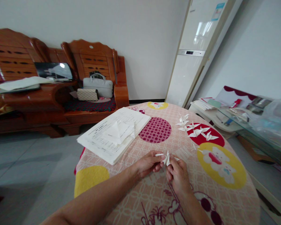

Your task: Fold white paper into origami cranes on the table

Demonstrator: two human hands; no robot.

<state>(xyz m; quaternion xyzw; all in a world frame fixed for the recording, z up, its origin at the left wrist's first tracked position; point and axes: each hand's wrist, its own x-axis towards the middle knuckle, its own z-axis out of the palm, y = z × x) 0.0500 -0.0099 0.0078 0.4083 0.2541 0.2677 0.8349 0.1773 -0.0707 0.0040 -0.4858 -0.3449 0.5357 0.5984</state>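
Both my hands meet over the round table's patterned cloth [154, 193]. My left hand [148, 163] and my right hand [178, 175] each pinch a small folded white paper piece [166, 158], a half-made origami shape with thin points sticking out left and up. Several finished white paper cranes [196, 129] lie on the cloth beyond my hands, to the right. A stack of printed white sheets [114, 134] with a folded sheet on top lies at the table's left edge.
Wooden sofa chairs [93, 62] stand at the back left, holding a grey bag [98, 86] and a laptop [53, 71]. A tall white air-conditioner unit [194, 53] stands in the corner. A cluttered glass-topped side table [248, 118] is on the right.
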